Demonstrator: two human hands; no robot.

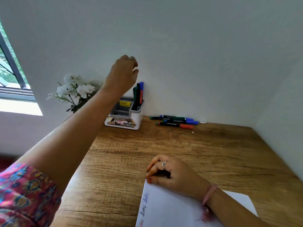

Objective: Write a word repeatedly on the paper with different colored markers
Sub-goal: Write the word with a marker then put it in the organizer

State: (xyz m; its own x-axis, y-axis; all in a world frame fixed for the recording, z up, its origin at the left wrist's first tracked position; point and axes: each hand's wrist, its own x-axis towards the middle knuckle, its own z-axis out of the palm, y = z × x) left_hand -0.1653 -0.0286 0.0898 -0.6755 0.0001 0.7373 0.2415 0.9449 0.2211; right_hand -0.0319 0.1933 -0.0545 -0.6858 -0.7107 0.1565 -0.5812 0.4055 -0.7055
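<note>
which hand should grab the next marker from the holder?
Left. The left hand is raised just above the markers standing in the holder, with no grip on any. The right hand rests on the paper, pinning its corner.

Premises: a home study corner or small desk nook. A wood-grain desk (188,145) is set into the angle of two plain white walls (196,46). A window with a dark frame (11,63) stands at left, greenery visible outside. White artificial flowers (75,90) sit at the desk's rear. A white desk organiser (124,118), price sticker attached, holds upright markers (138,94); further markers (175,122) lie loose against the wall. A sheet of paper (172,208) bears handwritten words.
</note>
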